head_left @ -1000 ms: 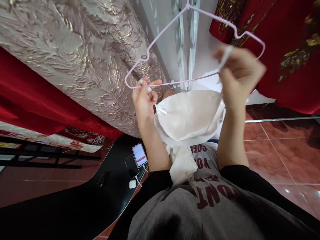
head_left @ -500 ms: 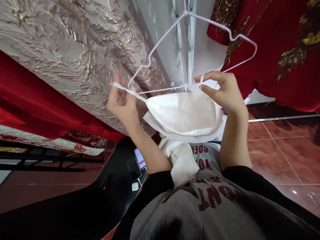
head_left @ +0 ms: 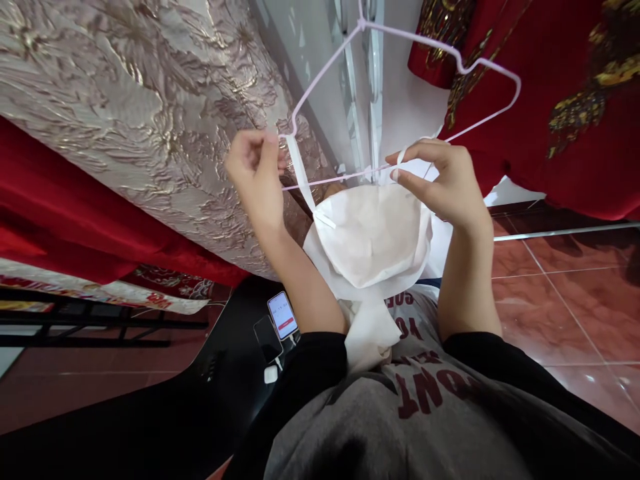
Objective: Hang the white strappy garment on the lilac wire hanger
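Observation:
A pale pink clothes hanger (head_left: 327, 70) hangs in front of me. At its left end my left hand (head_left: 257, 167) is closed, fingertips round the hanger's corner. A white strap (head_left: 301, 175) loops over the hanger beside those fingers and runs down to a white strappy garment (head_left: 373, 230). On the other side, my right hand (head_left: 445, 177) pinches the second thin white strap (head_left: 401, 155), near the hanger's bottom bar. The garment droops below the bar, its opening facing me, its lower cloth gathered against my shirt.
Pinkish textured fabric (head_left: 165, 100) with metallic sheen hangs at the left, above red cloth (head_left: 100, 220). Red garments with gold sequins (head_left: 525, 120) hang at the right. Two phones, one with a lit screen (head_left: 283, 313), and a small white case (head_left: 271, 374) lie on a black surface (head_left: 200, 393).
My left hand has moved up and right to the hanger's corner. The left strap, earlier stretched over its fingers, now lies over the hanger. My right hand has barely moved.

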{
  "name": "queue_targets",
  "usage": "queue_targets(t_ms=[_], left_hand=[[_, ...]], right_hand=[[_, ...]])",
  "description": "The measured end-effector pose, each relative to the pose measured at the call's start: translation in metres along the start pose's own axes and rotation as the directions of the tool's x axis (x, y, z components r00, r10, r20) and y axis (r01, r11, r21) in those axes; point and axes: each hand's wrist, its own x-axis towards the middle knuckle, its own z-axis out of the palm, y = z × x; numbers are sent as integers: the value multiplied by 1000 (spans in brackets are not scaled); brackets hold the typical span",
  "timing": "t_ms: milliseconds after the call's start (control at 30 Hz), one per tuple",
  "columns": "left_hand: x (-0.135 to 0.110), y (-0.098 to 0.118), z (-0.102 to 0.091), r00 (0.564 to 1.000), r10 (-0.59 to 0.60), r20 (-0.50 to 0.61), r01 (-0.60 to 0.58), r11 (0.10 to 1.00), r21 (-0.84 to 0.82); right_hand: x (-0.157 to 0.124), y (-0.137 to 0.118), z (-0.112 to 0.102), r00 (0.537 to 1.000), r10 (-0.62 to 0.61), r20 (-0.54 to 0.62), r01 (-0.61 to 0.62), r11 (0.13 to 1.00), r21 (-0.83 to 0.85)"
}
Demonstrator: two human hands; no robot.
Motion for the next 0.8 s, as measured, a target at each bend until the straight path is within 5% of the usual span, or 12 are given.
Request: queue_targets(t_ms=[100, 233, 333, 400, 467, 500, 567, 700, 800], left_hand=[[-18, -17, 3, 982, -76, -174, 55, 991, -124], [-30, -29, 10, 975, -183, -128, 144, 952, -270], [-30, -27, 12, 973, -178, -147, 137, 958, -252], [-30, -24, 10, 975, -173, -138, 132, 955, -264], [-29, -22, 8, 979, -166, -118, 126, 948, -292], [-29, -22, 6, 980, -164, -115, 122, 944, -306], [-28, -24, 4, 978, -171, -117, 125, 938, -324], [-25, -31, 1, 972, -210, -102, 170, 936, -307], [-26, -33, 1, 976, -194, -100, 158, 944, -289]], right_hand=[[-1, -2, 5, 1000, -7, 10, 7, 1000, -14], [-3, -3, 12, 1000, -20, 13, 20, 1000, -2], [-2, 13, 10, 984, -25, -178, 28, 1000, 13], [-1, 34, 1, 909, -49, -413, 74, 996, 43], [1, 58, -13, 766, -58, -641, 128, 990, 64], [1, 68, -21, 695, -42, -718, 118, 991, 56], [2, 82, -37, 646, -3, -763, 45, 998, 35], [13, 77, -58, 829, 99, -551, -92, 995, 40], [34, 63, -62, 894, 82, -441, -39, 994, 106]])
